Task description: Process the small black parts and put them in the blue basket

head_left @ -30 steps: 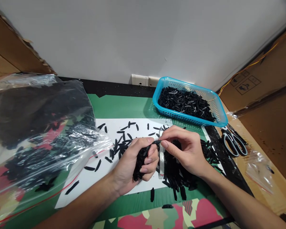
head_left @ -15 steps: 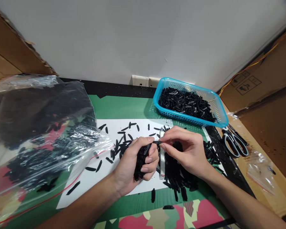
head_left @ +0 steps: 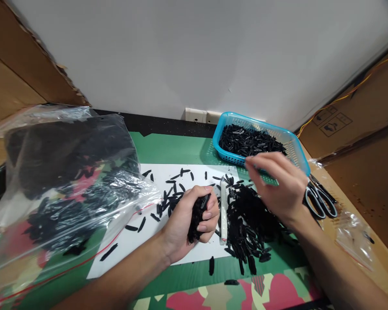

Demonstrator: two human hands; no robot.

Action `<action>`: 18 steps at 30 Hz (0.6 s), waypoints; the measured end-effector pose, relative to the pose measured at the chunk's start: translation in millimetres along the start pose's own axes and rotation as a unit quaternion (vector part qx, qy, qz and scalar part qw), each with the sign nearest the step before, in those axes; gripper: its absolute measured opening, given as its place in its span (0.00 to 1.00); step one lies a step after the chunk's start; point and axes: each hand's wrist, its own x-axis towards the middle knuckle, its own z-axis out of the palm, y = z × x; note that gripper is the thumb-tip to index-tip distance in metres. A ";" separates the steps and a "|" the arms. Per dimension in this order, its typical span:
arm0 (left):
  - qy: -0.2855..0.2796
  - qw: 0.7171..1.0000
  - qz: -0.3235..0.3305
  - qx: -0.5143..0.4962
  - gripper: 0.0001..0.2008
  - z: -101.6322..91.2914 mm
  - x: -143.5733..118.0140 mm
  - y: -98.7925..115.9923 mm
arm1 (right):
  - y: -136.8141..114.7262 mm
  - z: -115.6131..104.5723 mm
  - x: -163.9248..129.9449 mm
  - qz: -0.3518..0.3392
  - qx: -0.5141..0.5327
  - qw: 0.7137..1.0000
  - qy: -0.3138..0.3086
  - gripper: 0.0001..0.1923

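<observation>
Clips point(head_left: 198, 215) | light, stiff, slick bundle, frame centre | left hand point(head_left: 189, 219) fingers closed round it | right hand point(head_left: 283, 187) blurred over basket point(head_left: 297, 148), fingers loosely curled, hold unclear | grip mid-length

Right hand point(head_left: 283, 187) motion-blurred; its hold unreadable. It hides part of the blue basket point(head_left: 297, 150). Clear plastic bag point(head_left: 51, 181) cut off at left edge.

There were two hands point(head_left: 194, 217), one basket point(head_left: 299, 150), one pair of scissors point(head_left: 320, 200), one white sheet point(head_left: 132, 241), two plastic bags point(head_left: 67, 181), perhaps, and black pieces point(head_left: 248, 215) past counting.
</observation>
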 end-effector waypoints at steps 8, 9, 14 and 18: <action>0.042 0.998 0.020 0.043 0.19 1.6 -0.4 -3.4 | -20.3 -7.7 14.5 0.037 0.125 0.984 -0.123 0.09; 0.061 0.997 0.020 0.050 0.18 1.7 0.0 -4.7 | -30.7 -5.2 10.2 0.011 0.175 0.972 -0.157 0.10; 0.131 0.990 0.019 0.054 0.16 2.4 1.5 -9.6 | -57.2 12.6 -8.1 -0.026 0.271 0.947 -0.173 0.10; 0.103 0.994 0.009 0.046 0.17 1.6 1.7 -9.0 | -54.7 16.5 -13.8 0.022 0.294 0.946 -0.136 0.10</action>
